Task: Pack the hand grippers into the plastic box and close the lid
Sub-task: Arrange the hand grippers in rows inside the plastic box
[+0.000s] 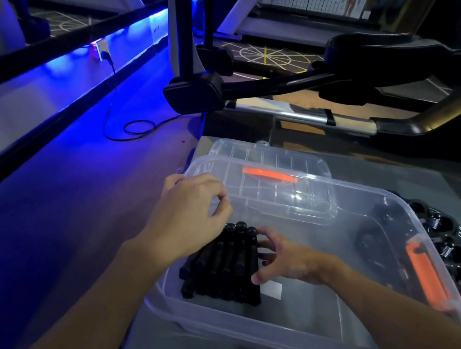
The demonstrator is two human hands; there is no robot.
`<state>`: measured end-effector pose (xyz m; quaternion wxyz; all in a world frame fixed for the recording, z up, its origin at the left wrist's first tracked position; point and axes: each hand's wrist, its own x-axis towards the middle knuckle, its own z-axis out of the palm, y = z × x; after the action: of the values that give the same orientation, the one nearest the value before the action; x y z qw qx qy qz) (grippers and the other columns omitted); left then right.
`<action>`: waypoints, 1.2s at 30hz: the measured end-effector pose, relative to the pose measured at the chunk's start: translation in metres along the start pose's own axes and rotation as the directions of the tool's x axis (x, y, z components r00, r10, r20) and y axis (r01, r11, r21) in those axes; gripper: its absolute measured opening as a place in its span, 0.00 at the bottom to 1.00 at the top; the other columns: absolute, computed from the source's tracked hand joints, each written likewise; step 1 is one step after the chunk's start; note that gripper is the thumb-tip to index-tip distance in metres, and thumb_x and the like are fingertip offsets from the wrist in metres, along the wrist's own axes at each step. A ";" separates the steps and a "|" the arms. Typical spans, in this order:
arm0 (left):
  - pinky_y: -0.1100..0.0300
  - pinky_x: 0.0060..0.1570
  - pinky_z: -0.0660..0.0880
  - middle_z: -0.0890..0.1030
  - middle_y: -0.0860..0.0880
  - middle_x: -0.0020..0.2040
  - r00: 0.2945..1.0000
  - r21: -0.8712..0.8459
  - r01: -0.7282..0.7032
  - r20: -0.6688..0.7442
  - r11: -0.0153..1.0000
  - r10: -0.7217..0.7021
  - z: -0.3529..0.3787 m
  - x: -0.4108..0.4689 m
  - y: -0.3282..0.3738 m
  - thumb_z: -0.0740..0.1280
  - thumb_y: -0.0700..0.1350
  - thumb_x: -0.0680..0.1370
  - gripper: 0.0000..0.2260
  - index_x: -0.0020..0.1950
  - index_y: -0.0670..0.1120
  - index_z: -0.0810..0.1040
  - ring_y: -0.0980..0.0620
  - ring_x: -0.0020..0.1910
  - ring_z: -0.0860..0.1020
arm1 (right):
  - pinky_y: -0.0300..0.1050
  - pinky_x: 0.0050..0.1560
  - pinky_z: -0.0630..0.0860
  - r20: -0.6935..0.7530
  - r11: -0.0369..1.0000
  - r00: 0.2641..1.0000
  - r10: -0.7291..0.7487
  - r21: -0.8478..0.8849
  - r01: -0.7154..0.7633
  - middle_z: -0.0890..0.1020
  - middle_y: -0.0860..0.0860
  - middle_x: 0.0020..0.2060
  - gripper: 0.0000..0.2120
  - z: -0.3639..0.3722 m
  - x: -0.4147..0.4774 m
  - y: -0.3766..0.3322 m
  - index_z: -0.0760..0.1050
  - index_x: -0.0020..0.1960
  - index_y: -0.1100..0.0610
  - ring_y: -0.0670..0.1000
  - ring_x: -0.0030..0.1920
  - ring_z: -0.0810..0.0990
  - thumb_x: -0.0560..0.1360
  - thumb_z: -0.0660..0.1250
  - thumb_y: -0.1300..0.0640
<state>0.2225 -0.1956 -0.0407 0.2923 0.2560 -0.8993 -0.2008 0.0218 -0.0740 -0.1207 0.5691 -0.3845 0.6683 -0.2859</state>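
A clear plastic box (267, 335) with orange latches sits on a grey surface in front of me. Several black hand grippers (225, 267) lie side by side in a tight row at its left end. My left hand (190, 213) hovers over the box's left rim, fingers curled, just touching the tops of that row. My right hand (289, 260) reaches into the box with spread fingers resting against the right side of the row. The clear lid (270, 162) leans behind the box. More black hand grippers (452, 251) lie in a pile outside to the right.
Gym machine frames (194, 90) stand just beyond the surface. A black cable (137, 126) loops on the floor at left beside a blue-lit strip. The right half of the box holds one black gripper (369, 241) near the far wall.
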 end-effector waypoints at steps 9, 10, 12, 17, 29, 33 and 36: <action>0.44 0.62 0.68 0.78 0.58 0.40 1.000 0.007 0.016 0.014 1.000 -0.016 0.000 -0.001 0.001 0.59 0.51 0.75 0.09 0.38 0.53 0.76 0.56 0.40 0.76 | 0.48 0.66 0.73 -0.010 1.000 1.000 0.005 0.027 -0.005 0.77 0.48 0.64 0.44 0.003 -0.001 0.002 0.64 0.70 0.43 0.49 0.64 0.77 0.63 0.80 0.66; 0.44 0.62 0.68 0.77 0.58 0.40 1.000 0.008 0.017 0.013 1.000 -0.017 0.000 0.000 0.001 0.59 0.51 0.75 0.09 0.38 0.53 0.76 0.56 0.40 0.76 | 0.47 0.66 0.74 -0.039 0.999 0.999 -0.006 0.046 0.008 0.78 0.49 0.64 0.41 0.004 -0.001 0.001 0.65 0.71 0.45 0.49 0.63 0.78 0.64 0.78 0.66; 0.43 0.62 0.69 0.77 0.58 0.40 1.000 0.007 0.019 0.016 1.000 -0.019 0.000 0.000 0.000 0.59 0.51 0.75 0.08 0.38 0.53 0.75 0.57 0.39 0.75 | 0.44 0.61 0.77 -0.187 0.996 0.982 -0.020 0.084 0.037 0.79 0.54 0.62 0.33 0.004 0.001 0.000 0.67 0.70 0.53 0.50 0.60 0.80 0.70 0.73 0.69; 0.43 0.61 0.70 0.77 0.58 0.39 1.000 0.007 0.004 0.010 1.000 -0.004 0.000 -0.002 0.001 0.60 0.50 0.75 0.07 0.38 0.54 0.74 0.57 0.38 0.74 | 0.42 0.60 0.77 -0.183 0.994 0.983 0.033 0.112 -0.012 0.81 0.53 0.59 0.27 0.000 0.002 -0.003 0.68 0.69 0.57 0.50 0.60 0.80 0.73 0.69 0.70; 0.46 0.66 0.65 0.78 0.59 0.42 0.996 0.012 0.075 0.044 0.997 -0.076 0.000 0.001 0.014 0.64 0.47 0.77 0.06 0.44 0.52 0.80 0.54 0.46 0.78 | 0.50 0.57 0.77 -0.301 0.995 0.953 -0.012 -0.100 -0.019 0.81 0.54 0.57 0.21 -0.020 -0.052 -0.031 0.71 0.66 0.55 0.55 0.57 0.81 0.74 0.71 0.59; 0.47 0.62 0.69 0.81 0.58 0.42 0.995 -0.116 0.012 0.103 0.993 0.000 0.012 0.003 0.063 0.63 0.49 0.76 0.07 0.45 0.51 0.81 0.53 0.48 0.78 | 0.53 0.55 0.78 -0.499 0.991 0.855 -0.137 -0.065 0.121 0.83 0.60 0.53 0.13 -0.027 -0.101 -0.039 0.75 0.59 0.60 0.53 0.48 0.82 0.75 0.69 0.65; 0.47 0.56 0.74 0.82 0.56 0.42 0.982 -0.253 -0.059 0.159 0.966 0.102 0.027 0.005 0.108 0.62 0.51 0.74 0.08 0.43 0.51 0.80 0.52 0.47 0.79 | 0.51 0.51 0.77 -0.624 0.975 0.756 -0.198 -0.047 0.217 0.83 0.62 0.51 0.08 -0.033 -0.152 -0.040 0.76 0.53 0.60 0.54 0.46 0.82 0.75 0.68 0.66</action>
<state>0.1648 -0.1079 -0.0041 0.2518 0.1625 -0.8986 -0.3203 0.0059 0.0297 0.0004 0.2853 -0.3315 0.7681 -0.4678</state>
